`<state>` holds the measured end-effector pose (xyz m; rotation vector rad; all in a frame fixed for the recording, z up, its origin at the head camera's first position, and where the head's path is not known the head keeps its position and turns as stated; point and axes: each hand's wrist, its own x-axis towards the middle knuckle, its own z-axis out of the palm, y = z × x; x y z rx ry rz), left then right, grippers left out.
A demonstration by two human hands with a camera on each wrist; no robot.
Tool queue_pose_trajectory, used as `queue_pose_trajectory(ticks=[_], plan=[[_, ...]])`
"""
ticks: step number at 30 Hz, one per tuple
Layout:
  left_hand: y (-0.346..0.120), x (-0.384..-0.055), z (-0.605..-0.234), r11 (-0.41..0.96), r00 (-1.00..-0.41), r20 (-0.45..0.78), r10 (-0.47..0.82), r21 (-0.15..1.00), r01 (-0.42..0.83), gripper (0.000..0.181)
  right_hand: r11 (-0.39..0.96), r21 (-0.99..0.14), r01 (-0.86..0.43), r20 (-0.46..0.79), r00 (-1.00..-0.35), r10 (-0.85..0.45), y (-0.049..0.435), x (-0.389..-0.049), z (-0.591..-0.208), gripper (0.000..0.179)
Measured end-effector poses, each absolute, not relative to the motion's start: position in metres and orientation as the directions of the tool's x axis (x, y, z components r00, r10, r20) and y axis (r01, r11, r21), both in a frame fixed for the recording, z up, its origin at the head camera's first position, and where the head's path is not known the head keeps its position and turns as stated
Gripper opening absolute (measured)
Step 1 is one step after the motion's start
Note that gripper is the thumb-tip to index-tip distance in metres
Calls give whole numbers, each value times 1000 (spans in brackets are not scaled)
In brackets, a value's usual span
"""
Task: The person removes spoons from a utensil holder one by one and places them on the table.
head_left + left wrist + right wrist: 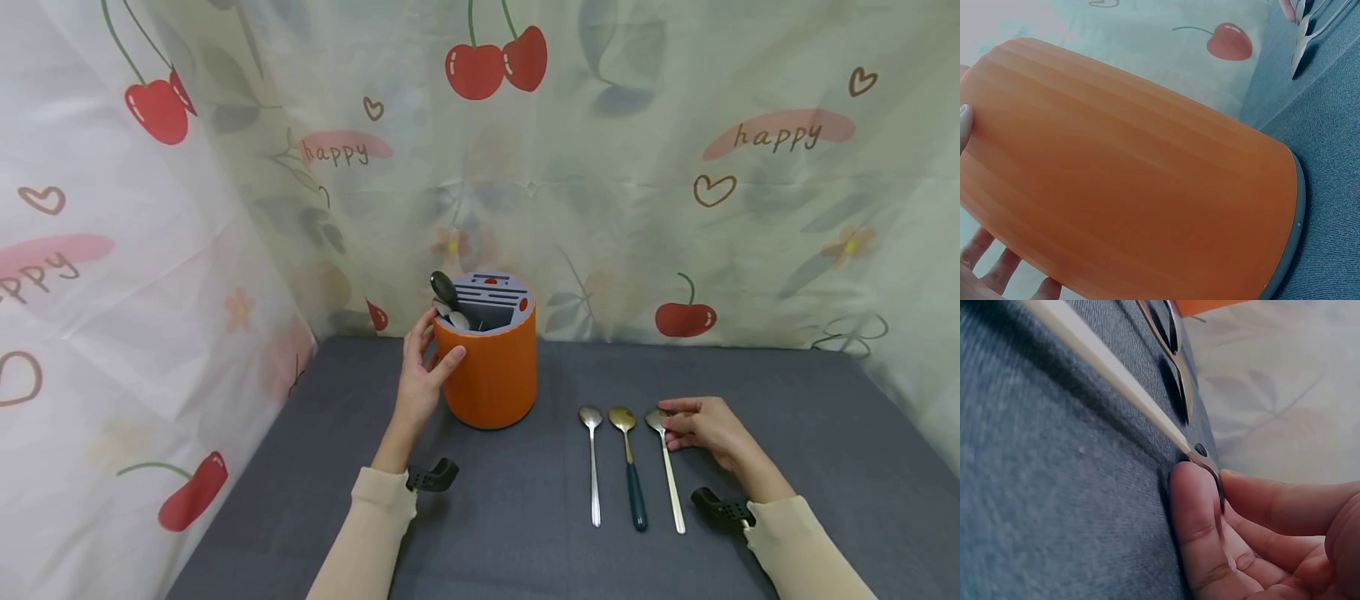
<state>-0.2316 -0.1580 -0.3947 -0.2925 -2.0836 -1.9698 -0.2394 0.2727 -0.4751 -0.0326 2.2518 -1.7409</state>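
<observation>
My left hand point(418, 385) grips the side of an orange cutlery holder point(495, 375), thumb on the front and fingers behind it. The holder stands upright on the cloth; its grey slotted top point(495, 287) has an open section with a dark spoon point(444, 287) and lighter spoons point(458, 320) sticking out. At the right, my right hand point(705, 433) pinches the bowl end of a spoon with a cream handle point(672, 487), thumb and fingertips closing on it in the right wrist view. The fingers hide part of that bowl. Its handle slants toward me.
Left of the pinched spoon lie a gold spoon with a dark green handle point(636, 497) and a plain silver spoon point(591, 416), roughly parallel. A dark grey cloth point(510, 517) covers the table. Printed curtains point(600, 208) hang behind and at the left.
</observation>
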Motion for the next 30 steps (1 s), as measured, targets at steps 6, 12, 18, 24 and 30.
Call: queue_pose_trajectory(ticks=[6,12,18,24,30], plan=[[-159,-232,-397,61,-945,326,-32,944,324,71,314,-938,147,-218,-955,-203,272,-238,-474,51],[-159,-231,-396,67,-944,330,-30,943,327,71,379,-918,116,-200,-961,-189,271,-237,-474,48],[-159,-231,-396,70,-943,330,-32,942,327,71,390,-913,120,-201,-964,-173,271,-238,-476,46],[-158,-231,-396,66,-942,334,-31,941,332,71,388,-914,121,-201,-964,-173,270,-237,-474,46],[-158,-230,-395,74,-948,318,-33,946,315,71,379,-916,130,-209,-963,-173,269,-237,-472,46]])
